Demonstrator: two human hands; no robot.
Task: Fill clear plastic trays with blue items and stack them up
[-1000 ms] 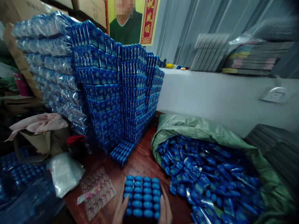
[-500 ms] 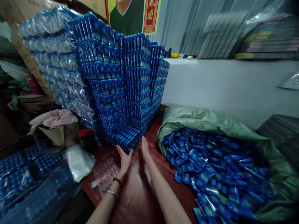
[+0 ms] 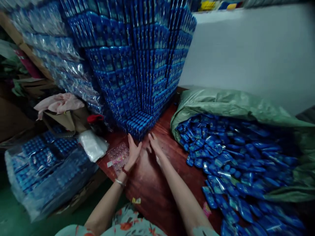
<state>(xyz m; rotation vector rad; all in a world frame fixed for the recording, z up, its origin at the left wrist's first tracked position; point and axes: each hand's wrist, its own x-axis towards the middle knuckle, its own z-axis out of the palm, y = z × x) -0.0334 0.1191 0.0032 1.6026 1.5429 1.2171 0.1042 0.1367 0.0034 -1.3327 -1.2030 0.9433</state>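
A low block of blue plastic packs [image 3: 139, 122] sits at the foot of the tall stack of the same blue packs [image 3: 110, 62]. My left hand [image 3: 133, 151] is at the block's near left corner, thumb and fingers apart, with its fingertips at or very close to the packs. Just right of the block, over the red-brown table [image 3: 147, 177], my right hand [image 3: 155, 145] has its fingers stretched out. Neither hand appears to hold anything. Beside my left wrist lies a clear, pink-patterned plastic bag [image 3: 119, 155].
On the right, a green sack [image 3: 221, 96] spills loose blue packs [image 3: 216, 147] onto the table. To the left are clear plastic bags [image 3: 92, 144], a red-topped container [image 3: 95, 118], a pink cloth [image 3: 59, 104] and a wrapped bundle of blue packs [image 3: 49, 170]. A white wall [image 3: 246, 49] stands behind.
My view has tilted downward, showing more of the table and my clothing. Both hands remain near the low block, the right hand's fingers now a little more spread.
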